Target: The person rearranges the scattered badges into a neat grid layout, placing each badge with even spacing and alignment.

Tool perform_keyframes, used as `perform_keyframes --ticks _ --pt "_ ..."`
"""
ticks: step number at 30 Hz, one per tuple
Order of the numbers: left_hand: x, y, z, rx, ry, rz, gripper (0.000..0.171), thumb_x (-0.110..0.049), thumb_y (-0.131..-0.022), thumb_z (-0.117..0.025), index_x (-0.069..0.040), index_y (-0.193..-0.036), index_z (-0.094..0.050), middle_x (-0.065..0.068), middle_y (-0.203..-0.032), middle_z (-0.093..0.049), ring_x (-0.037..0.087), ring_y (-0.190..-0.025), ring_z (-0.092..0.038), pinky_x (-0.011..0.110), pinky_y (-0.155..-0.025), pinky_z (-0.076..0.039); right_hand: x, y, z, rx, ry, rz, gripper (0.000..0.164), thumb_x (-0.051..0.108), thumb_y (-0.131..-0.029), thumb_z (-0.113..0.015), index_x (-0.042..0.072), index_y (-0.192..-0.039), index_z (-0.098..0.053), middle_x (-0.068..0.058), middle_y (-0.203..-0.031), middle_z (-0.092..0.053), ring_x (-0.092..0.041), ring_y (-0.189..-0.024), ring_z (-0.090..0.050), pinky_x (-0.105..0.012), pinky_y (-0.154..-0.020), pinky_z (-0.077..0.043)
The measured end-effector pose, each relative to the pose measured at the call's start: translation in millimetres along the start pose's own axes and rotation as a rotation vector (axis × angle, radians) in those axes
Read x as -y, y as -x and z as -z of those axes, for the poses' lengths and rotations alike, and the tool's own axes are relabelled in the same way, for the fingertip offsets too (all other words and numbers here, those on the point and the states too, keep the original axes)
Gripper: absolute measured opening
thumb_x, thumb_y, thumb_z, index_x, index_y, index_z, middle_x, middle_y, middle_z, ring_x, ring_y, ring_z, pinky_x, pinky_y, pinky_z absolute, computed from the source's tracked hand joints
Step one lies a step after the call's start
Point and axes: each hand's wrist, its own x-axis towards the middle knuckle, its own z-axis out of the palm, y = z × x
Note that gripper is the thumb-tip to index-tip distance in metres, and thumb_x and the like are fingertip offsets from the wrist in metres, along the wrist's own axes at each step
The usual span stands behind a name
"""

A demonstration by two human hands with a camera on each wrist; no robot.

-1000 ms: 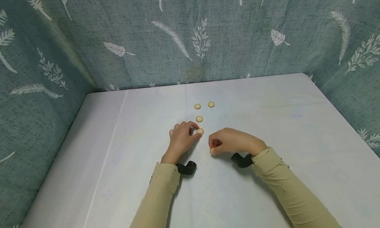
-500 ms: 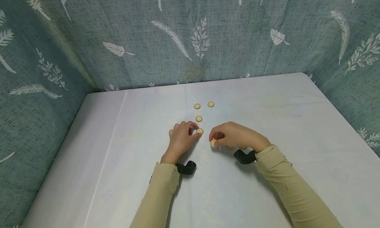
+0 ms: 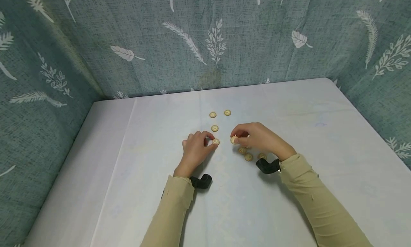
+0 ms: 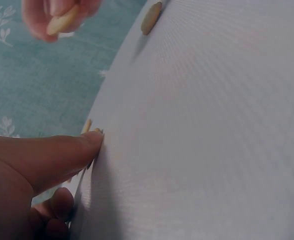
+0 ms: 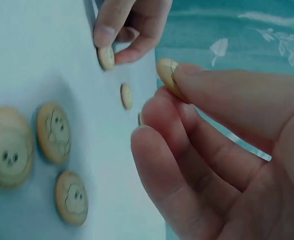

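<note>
Small round golden biscuits with printed faces lie about both hands. My left hand (image 3: 197,150) rests on the table, its thumb and forefinger pinching the edges of a biscuit (image 3: 216,142) that lies flat. My right hand (image 3: 253,135) pinches another biscuit (image 5: 168,77) between thumb and fingertips, raised over the table in the right wrist view. Under that hand lie several loose biscuits, among them one nearer the front (image 3: 248,157) and one by the wrist (image 3: 262,156). Beyond the left fingertips is a single biscuit (image 3: 214,128).
Farther back lie two more biscuits, a left one (image 3: 213,115) and a right one (image 3: 227,112). A white cloth covers the table (image 3: 154,140). Green leaf-patterned fabric (image 3: 144,75) hangs along its back and sides. Black wrist mounts (image 3: 201,181) jut from both sleeves.
My right hand has lifted the biscuit and moved away from me, slightly to the right, uncovering several biscuits beneath it. My left hand has stayed in place on its biscuit.
</note>
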Motion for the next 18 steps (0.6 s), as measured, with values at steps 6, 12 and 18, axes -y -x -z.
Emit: perform_keyframes --ticks 6,12,18 --pt "0.3 0.7 -0.2 -0.008 -0.006 -0.01 0.023 -0.036 -0.078 -0.067 -0.021 -0.094 -0.059 -0.002 -0.073 -0.044 0.018 -0.073 -0.038 0.037 -0.067 -0.023 -12.2 -1.3 2.6 -0.05 -0.04 -0.029 0.013 0.021 -0.085 -0.061 0.019 -0.098 -0.061 0.002 -0.085 -0.062 -0.017 -0.07 -0.056 -0.033 -0.072 -0.041" --pt "0.7 1.0 -0.2 -0.012 0.0 -0.013 0.023 -0.036 -0.078 -0.067 -0.021 -0.093 -0.059 -0.002 -0.073 -0.044 0.018 -0.072 -0.038 0.037 -0.067 -0.022 -20.0 -3.1 3.3 -0.108 -0.015 -0.113 0.016 0.026 -0.084 -0.061 0.019 -0.099 -0.061 0.004 -0.089 -0.061 -0.014 -0.082 -0.054 -0.033 -0.074 -0.04" --pt "1.1 0.3 -1.3 -0.012 -0.001 -0.015 0.023 -0.036 -0.078 -0.067 -0.021 -0.093 -0.059 -0.002 -0.073 -0.045 0.018 -0.072 -0.038 0.037 -0.067 -0.022 -31.0 -5.3 4.4 -0.105 -0.066 -0.192 0.018 0.031 -0.084 -0.06 0.02 -0.098 -0.06 0.001 -0.089 -0.06 -0.016 -0.076 -0.056 -0.033 -0.071 -0.042"
